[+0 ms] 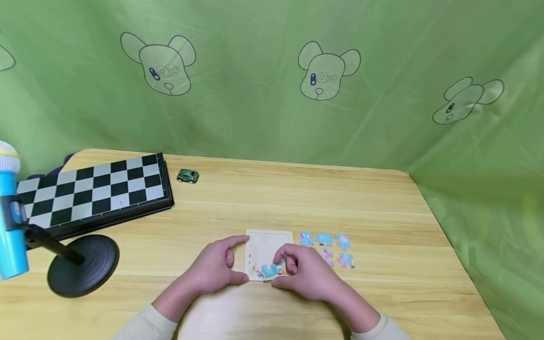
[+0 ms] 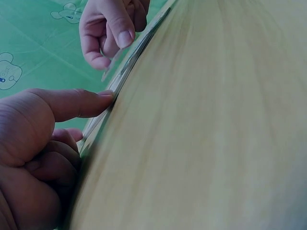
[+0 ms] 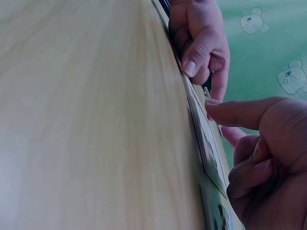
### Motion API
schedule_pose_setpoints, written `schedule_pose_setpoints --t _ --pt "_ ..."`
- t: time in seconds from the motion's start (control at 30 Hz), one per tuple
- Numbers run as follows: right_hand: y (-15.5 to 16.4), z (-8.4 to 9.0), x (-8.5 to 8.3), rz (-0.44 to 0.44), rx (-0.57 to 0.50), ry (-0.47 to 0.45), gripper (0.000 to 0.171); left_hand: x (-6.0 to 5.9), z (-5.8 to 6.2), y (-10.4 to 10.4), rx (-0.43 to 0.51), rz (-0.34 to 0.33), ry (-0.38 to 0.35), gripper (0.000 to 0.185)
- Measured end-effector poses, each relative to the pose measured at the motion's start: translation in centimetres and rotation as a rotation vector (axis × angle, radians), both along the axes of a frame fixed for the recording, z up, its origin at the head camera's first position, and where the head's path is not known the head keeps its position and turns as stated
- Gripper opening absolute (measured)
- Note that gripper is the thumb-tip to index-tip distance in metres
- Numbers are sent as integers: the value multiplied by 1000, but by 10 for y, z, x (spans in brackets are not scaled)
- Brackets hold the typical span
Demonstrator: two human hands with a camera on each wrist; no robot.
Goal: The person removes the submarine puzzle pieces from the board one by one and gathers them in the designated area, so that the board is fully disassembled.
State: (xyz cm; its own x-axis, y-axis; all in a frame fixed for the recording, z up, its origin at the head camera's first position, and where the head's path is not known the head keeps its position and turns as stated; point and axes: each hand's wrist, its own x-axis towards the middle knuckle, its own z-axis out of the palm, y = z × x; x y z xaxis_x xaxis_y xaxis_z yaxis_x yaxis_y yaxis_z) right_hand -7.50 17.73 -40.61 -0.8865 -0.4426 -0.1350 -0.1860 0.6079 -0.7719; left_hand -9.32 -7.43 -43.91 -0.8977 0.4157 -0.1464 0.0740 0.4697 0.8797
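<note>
Both hands sit low center: my right hand (image 1: 308, 276) pinches one blue puzzle piece (image 1: 269, 270) onto the puzzle tray (image 1: 265, 243), my left hand (image 1: 216, 269) steadies its edge, forefinger straight. Five loose pieces (image 1: 326, 248) lie right, hidden from both wrist views.

The head view looks down from above at the pale wooden bench (image 1: 297, 198); both wrist views skim its surface closely, sharing the square puzzle board (image 2: 125, 72).

Your puzzle tray (image 1: 267, 243) lies between your hands; loose puzzle pieces (image 1: 326, 248) lie right of it, chessboard (image 1: 91, 191) and toy car (image 1: 188, 175) far left behind.
</note>
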Motion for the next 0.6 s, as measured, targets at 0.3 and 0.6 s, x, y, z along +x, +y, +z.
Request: schedule_pose_setpoints --t 0.3,0.6 --pt "30 8 10 -100 -3 -10 34 1 0 1 -16 4 -8 88" --pt "68 6 22 -187 16 21 33 2 1 1 11 -2 -8 87"
